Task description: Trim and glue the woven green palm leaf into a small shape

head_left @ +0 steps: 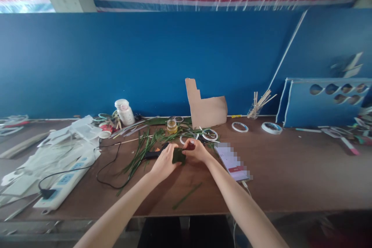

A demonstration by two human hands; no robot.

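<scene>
Over the brown wooden surface [270, 178], a folded dark green leaf [178, 157] sits pinched between both grips, just above the surface: the left hand [164, 162] closes on its near side, the right hand [196, 151] presses on it from above. Loose green leaf strips [139, 159] lie just beside the left hand; a smartphone [232, 161] lies near the right.

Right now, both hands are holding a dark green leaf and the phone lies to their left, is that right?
Not quite: in the head view, the phone lies to the right of the hands, not the left. The rest stands: the left hand and right hand are holding the dark green leaf.
</scene>
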